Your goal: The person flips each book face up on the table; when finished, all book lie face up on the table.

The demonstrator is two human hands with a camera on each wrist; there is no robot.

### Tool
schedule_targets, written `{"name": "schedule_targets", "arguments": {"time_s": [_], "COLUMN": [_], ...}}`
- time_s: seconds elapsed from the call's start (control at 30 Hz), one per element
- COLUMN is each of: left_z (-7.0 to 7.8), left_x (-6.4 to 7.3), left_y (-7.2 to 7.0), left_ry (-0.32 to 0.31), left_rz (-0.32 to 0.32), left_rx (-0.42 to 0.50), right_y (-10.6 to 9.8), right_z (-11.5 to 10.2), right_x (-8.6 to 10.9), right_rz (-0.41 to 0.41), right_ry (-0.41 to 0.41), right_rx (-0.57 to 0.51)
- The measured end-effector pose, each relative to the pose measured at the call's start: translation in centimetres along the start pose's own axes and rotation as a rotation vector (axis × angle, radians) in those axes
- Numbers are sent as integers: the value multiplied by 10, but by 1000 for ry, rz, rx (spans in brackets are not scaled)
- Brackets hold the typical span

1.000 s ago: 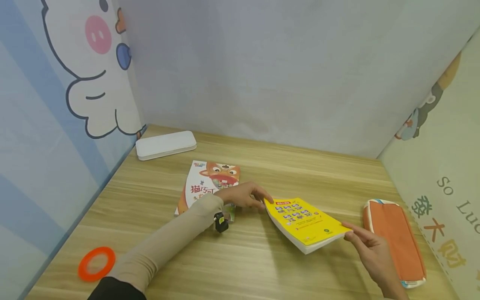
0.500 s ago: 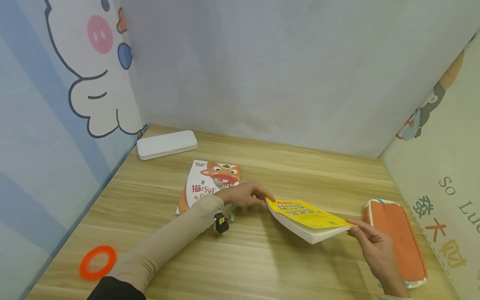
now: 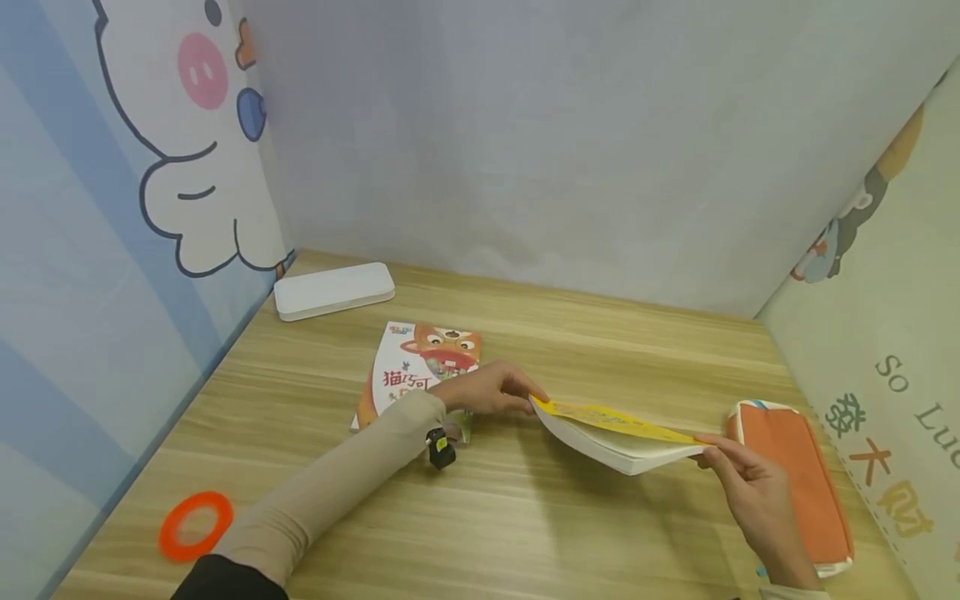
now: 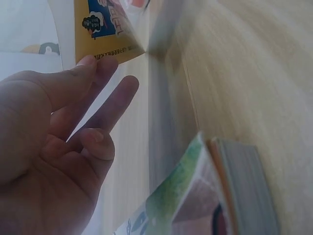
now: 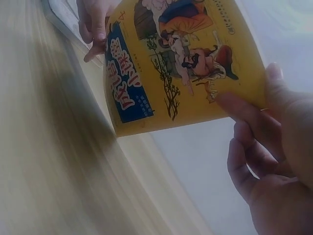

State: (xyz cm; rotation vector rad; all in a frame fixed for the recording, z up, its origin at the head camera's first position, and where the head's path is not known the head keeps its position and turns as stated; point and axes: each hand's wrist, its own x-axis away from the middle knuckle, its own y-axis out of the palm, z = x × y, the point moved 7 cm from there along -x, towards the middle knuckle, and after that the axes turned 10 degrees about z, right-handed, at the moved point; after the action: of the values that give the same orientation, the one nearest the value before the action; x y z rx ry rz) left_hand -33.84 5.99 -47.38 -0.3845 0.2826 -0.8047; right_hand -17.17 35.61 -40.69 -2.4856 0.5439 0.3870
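Both hands hold a yellow paperback book [image 3: 622, 419] tilted above the table, its pale page edges facing the head camera. My left hand [image 3: 487, 389] pinches the far left corner between thumb and index finger, the other fingers loose, as the left wrist view shows. At the opposite corner my right hand [image 3: 753, 492] pinches the book between thumb and index finger. In the right wrist view, the picture cover [image 5: 181, 63] with a blue title panel faces down towards the table. A second book [image 3: 420, 354] with an orange cartoon animal lies partly under my left wrist.
A white flat case [image 3: 333, 290] lies at the back left of the wooden table [image 3: 450, 533]. An orange pencil case [image 3: 798, 483] is beside my right hand. Near the left forearm lies an orange ring [image 3: 197, 526]. Printed fabric walls border the table.
The yellow book's near edge has risen and tipped, so its back cover shows much less and its page edges more. The right hand has moved slightly up and right with it; the left stays put.
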Motion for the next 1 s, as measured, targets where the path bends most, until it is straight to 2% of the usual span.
{"name": "schedule_targets", "arguments": {"time_s": [0.1, 0.33, 0.53, 0.7, 1.0], "left_z": [-1, -2, 1, 1, 6], "left_x": [1, 2, 3, 5, 4], "left_y": [1, 3, 4, 3, 3], "left_ry": [0, -19, -29, -53, -26], "left_rz": [-5, -16, -23, -11, -40], "left_rx": [20, 82, 103, 87, 94], "right_y": [0, 2, 0, -1, -3], "right_z": [0, -4, -9, -10, -6], "right_x": [-1, -8, -14, -21, -26], "right_rz": [3, -19, 20, 53, 52], "right_ry": [20, 68, 27, 10, 71], "right_rx": [-6, -130, -30, -3, 27]}}
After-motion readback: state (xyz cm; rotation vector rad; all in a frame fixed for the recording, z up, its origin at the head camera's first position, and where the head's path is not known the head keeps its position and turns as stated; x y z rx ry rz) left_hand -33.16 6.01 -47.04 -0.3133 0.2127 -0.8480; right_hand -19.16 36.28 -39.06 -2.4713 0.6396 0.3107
